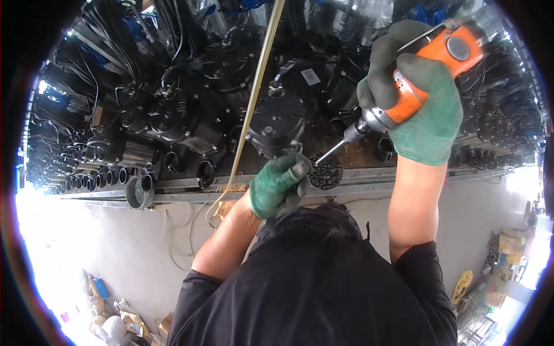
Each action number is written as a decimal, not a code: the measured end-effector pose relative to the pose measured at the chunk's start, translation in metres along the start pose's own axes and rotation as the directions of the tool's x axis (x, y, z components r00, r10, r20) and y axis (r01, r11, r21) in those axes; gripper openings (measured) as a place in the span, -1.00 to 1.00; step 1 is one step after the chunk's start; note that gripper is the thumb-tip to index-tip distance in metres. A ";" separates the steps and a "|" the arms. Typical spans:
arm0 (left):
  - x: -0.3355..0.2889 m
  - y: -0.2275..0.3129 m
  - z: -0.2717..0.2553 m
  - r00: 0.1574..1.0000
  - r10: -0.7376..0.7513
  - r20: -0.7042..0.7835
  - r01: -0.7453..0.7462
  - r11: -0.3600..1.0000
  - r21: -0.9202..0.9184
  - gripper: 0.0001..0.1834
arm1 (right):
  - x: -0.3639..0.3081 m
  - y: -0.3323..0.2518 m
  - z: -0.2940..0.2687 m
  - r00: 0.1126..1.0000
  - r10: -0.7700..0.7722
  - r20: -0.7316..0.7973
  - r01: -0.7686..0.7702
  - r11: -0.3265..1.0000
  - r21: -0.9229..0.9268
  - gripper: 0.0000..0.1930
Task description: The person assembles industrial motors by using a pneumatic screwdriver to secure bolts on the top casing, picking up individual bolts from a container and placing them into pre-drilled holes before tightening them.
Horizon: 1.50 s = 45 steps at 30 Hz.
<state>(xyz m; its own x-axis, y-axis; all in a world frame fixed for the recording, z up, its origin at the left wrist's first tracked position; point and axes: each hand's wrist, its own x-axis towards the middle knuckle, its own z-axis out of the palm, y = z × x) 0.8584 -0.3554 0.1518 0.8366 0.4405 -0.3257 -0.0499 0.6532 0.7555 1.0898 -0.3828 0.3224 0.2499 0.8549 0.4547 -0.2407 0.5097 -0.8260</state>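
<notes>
My right hand [427, 109], in a green and dark grey glove, is wrapped round an orange power screwdriver [407, 95]. Its silver chuck and thin bit [332, 151] slope down to the left. The bit's tip is beside the fingers of my left hand [280, 183], gloved the same way. Those fingers are pinched together; anything between them is hidden. Just right of them is a round container of small dark parts [326, 174], too small to name surely. Beyond my left hand stands a black motor-like unit with a round top [277, 118].
Rows of similar black units [179, 118] with coiled cables crowd the bench on both sides. A pale yellowish hose [254, 98] hangs down left of centre. At the bench's metal edge sits a grey cup [137, 193]. Boxes and bags [511, 245] lie on the floor at right.
</notes>
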 end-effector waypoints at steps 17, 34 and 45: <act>0.096 -0.045 0.149 0.970 0.197 -0.144 -0.205 0.978 -0.043 -0.73 | -0.017 -0.031 -0.162 0.994 0.017 -0.112 0.004 0.982 0.187 -0.65; 0.123 -0.041 0.129 0.893 0.450 -0.031 -0.450 0.893 0.005 -0.61 | 0.002 -0.043 -0.165 0.946 0.141 -0.293 -0.094 0.981 0.169 -0.72; 0.128 -0.026 0.118 0.789 0.611 -0.058 -0.489 0.682 0.544 -0.64 | 0.015 -0.035 -0.157 0.967 0.072 -0.246 -0.047 0.993 0.109 -0.72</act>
<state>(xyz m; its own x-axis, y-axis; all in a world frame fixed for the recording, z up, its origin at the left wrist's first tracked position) 1.0312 -0.3883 0.1570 0.5984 0.7825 0.1721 -0.1460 -0.1047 0.9837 1.2495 -0.4033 0.3056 0.4546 0.8394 0.2979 -0.3528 0.4768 -0.8051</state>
